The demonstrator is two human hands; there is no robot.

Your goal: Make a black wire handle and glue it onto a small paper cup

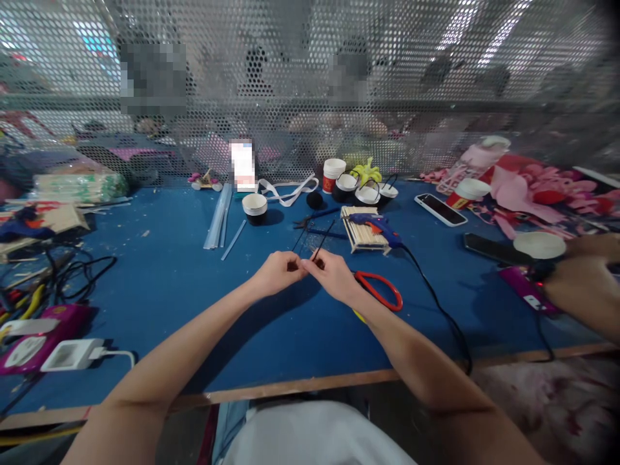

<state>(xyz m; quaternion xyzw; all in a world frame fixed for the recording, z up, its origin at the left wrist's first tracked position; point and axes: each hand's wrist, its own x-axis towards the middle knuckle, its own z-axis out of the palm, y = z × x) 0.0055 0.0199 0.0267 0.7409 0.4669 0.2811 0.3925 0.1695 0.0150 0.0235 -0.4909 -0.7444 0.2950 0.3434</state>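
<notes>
Both hands, left hand (277,272) and right hand (334,276), pinch thin black sticks (320,244) with fingers together above the blue bench (159,284).

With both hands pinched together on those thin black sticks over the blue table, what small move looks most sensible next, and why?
Probably keep the pinch and settle the joint before letting go. The left hand and right hand meet fingertip to fingertip on the thin black sticks, which fan upward loose above the blue table. The glue gun lies apart, unheld.
</notes>
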